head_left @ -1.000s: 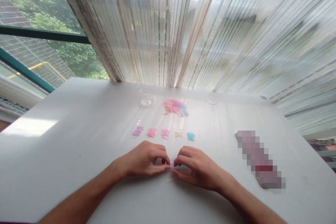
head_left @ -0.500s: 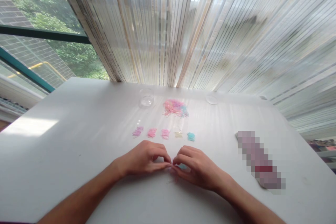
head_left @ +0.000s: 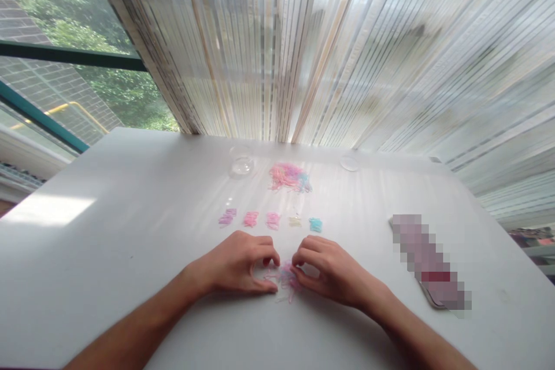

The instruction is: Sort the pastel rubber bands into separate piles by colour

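A small loose pile of pastel rubber bands (head_left: pixel 286 275) lies on the white table between my hands. My left hand (head_left: pixel 243 263) rests at its left side, thumb and forefinger spread apart with nothing between them. On the right edge of the pile, my right hand (head_left: pixel 327 272) has thumb and forefinger pinched together on rubber bands; exactly how many is too small to tell. Beyond the hands is a row of sorted bunches: purple (head_left: pixel 228 217), coral pink (head_left: pixel 250 219), light pink (head_left: pixel 273 220), cream (head_left: pixel 295 221) and turquoise (head_left: pixel 315 224).
A bigger mixed heap of bands (head_left: pixel 289 177) lies farther back. To its left stands a clear round container (head_left: pixel 241 166), to its right a clear lid (head_left: pixel 349 163). A blurred-out long object (head_left: pixel 427 263) lies at right. String curtains (head_left: pixel 277 58) hang behind the table (head_left: pixel 130 202).
My hands were together, fingertips pinched at one spot over the small pile. Now they have drawn apart, the left thumb and forefinger have opened, and the pile between them shows.
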Available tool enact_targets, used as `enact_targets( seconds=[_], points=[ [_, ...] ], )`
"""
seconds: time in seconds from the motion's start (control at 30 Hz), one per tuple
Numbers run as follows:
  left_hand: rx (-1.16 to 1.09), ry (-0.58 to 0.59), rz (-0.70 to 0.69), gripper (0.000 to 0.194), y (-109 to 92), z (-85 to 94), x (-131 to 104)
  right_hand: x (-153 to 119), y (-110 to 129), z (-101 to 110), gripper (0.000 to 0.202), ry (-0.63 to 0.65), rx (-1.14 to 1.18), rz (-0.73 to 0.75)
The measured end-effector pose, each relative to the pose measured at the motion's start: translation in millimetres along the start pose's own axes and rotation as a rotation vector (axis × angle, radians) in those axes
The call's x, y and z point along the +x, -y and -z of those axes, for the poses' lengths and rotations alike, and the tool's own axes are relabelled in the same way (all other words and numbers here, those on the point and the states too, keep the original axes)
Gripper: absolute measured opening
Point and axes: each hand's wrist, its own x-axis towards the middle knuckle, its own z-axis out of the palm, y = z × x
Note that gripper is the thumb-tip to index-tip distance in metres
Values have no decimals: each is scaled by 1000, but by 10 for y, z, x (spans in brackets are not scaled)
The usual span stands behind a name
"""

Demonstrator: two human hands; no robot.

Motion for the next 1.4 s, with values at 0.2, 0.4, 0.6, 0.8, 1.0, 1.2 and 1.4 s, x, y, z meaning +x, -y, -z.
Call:
enact_targets(
  seconds=[0.2, 0.4, 0.6, 0.8, 1.0, 1.2, 1.4],
  points=[
    [-15, -8, -15, 16, -9, -7, 0, -1, -6, -12, 9, 11, -3, 9],
    [-73, -24, -23, 12, -11, -5, -18, 1, -14, 10, 9, 13, -21, 1],
    [-37, -30, -43, 15, -3, -10, -11, 3, -2, 12, 10, 10, -32, 13],
    [-98, -42, -67, 15, -2, -6, -11, -2, -12, 11, 9, 3, -25, 14],
    [-131, -38, -69, 14, 5, 5, -11, 9, -1, 26, 10, 20, -14, 7],
    [-191, -14, -56, 14, 13, 30, -11, 11, 4, 22, 9, 26, -27, 11],
    [-258, -20, 3, 13, -8, 59, -10, 6, 9, 22, 9, 36, -18, 12]
  ],
)
